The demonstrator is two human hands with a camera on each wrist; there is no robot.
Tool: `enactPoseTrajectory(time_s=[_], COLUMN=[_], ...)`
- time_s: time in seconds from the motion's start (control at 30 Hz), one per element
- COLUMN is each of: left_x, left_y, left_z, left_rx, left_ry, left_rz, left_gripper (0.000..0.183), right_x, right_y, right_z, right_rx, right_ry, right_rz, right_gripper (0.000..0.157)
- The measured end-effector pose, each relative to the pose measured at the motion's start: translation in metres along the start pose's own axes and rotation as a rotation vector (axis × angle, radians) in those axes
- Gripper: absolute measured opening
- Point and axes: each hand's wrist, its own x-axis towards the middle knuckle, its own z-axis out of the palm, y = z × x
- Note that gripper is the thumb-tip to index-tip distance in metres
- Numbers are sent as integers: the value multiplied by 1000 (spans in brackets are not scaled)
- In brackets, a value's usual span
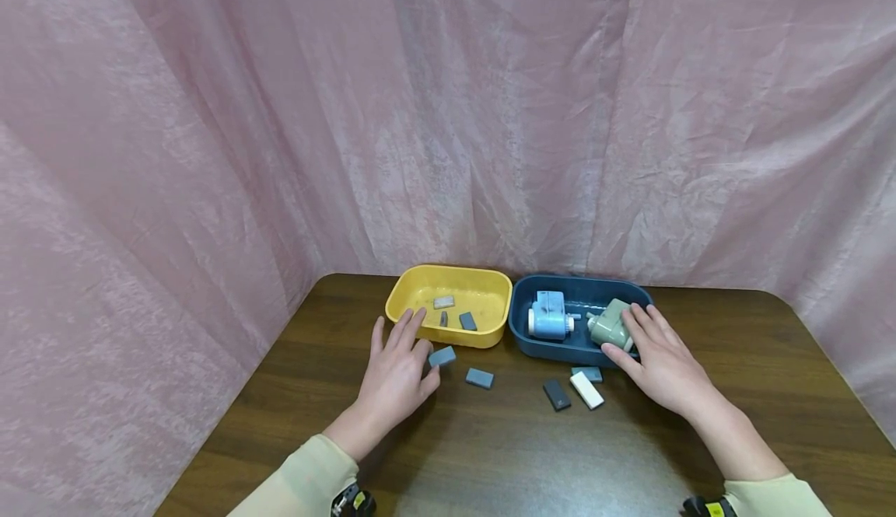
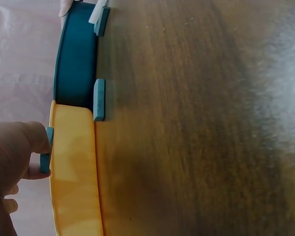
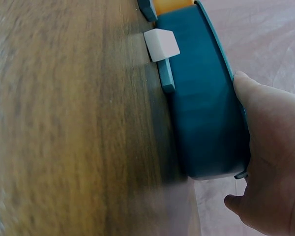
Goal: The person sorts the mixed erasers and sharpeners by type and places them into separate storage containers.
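Observation:
My left hand pinches a small blue-grey rectangular block between thumb and finger, above the near rim of the yellow bin. In the left wrist view the same block sits between the fingertips. My right hand lies at the right end of the dark blue bin, its thumb touching the near rim and its fingers extended over the end. Beside those fingers, inside the bin, is a green canister-like object; a light blue one with white ends lies to its left.
In the yellow bin lie a pale block and two dark ones. On the wooden table, before the bins, are a blue-grey block, a black block, and a white block against another blue-grey block. A pink curtain hangs behind.

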Motion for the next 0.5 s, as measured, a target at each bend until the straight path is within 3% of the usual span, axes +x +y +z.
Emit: enactPoseTrajectory(time_s=[0.5], left_x=[14], left_y=[1], left_z=[-4], left_rx=[-13], left_ry=[14], left_rz=[-1], left_gripper=[24], right_x=[1], right_y=[1], right_z=[1], right_rx=[-3], right_ry=[4], right_rz=[2], right_gripper=[94])
